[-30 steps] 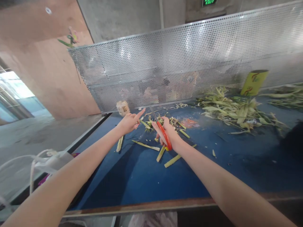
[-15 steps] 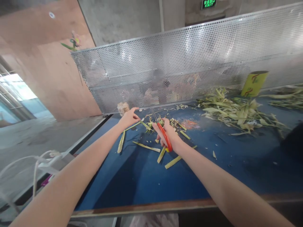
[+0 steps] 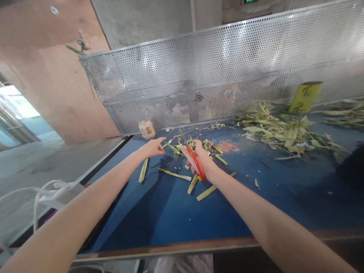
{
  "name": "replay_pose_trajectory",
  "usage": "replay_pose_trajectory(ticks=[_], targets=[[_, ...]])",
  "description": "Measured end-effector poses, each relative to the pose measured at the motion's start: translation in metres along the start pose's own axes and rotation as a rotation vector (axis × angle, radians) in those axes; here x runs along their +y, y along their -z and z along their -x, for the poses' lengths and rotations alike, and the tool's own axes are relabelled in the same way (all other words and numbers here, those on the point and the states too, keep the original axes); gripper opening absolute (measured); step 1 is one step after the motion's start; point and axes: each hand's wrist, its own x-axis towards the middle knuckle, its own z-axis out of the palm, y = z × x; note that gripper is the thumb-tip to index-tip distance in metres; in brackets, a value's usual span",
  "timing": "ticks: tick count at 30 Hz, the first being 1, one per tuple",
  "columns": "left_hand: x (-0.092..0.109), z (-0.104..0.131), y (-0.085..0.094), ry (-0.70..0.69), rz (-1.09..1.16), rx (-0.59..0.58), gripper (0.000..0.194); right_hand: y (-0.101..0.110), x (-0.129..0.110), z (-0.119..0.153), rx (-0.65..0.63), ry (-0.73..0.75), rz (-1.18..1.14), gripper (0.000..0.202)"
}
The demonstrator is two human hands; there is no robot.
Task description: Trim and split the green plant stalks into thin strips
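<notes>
Red-handled scissors (image 3: 196, 163) are held in my right hand (image 3: 202, 156), their thin blades pointing up and away, over a small heap of plant trimmings (image 3: 209, 148). My left hand (image 3: 153, 148) hovers left of that heap with thumb and index finger apart. Its index fingertip is close to the end of a green stalk piece (image 3: 172, 147); I cannot tell whether they touch. Cut flat stalk pieces (image 3: 174, 174) lie on the blue table (image 3: 176, 216) nearer to me, and another stalk piece (image 3: 143, 170) rests below my left hand.
A pale crumpled lump (image 3: 147, 129) sits at the back left. Behind the table stands a perforated metal screen (image 3: 159, 83), with a person beyond it. Leafy stalks (image 3: 280, 131) are piled at right beside a yellow container (image 3: 305, 97). White cables (image 3: 36, 204) hang by the left edge.
My left hand has drawn back slightly toward me, uncovering more of the pale lump. The scissors stay in my right hand, nearly still. The whole view has shifted a little.
</notes>
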Motion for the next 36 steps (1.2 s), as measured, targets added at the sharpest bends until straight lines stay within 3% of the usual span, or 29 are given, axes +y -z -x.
replay_pose_trajectory(ticks=[6,15,26,33,36], targets=[[0.014,0.018,-0.006,-0.030,-0.118,-0.089,0.080,-0.001,0.001,-0.002,-0.013,0.010,0.066,0.078],[0.026,0.027,-0.018,-0.089,-0.279,0.034,0.070,0.000,0.003,-0.003,-0.032,0.021,0.074,0.079],[0.020,0.032,0.022,-0.022,0.251,0.284,0.070,0.000,0.001,-0.001,-0.010,0.035,0.088,0.082],[0.046,0.042,0.043,-0.044,0.560,0.250,0.068,-0.001,0.007,-0.004,-0.063,0.074,-0.051,0.075],[0.062,0.050,0.044,-0.085,0.679,0.178,0.067,-0.003,0.011,-0.007,-0.068,0.138,-0.171,0.072]])
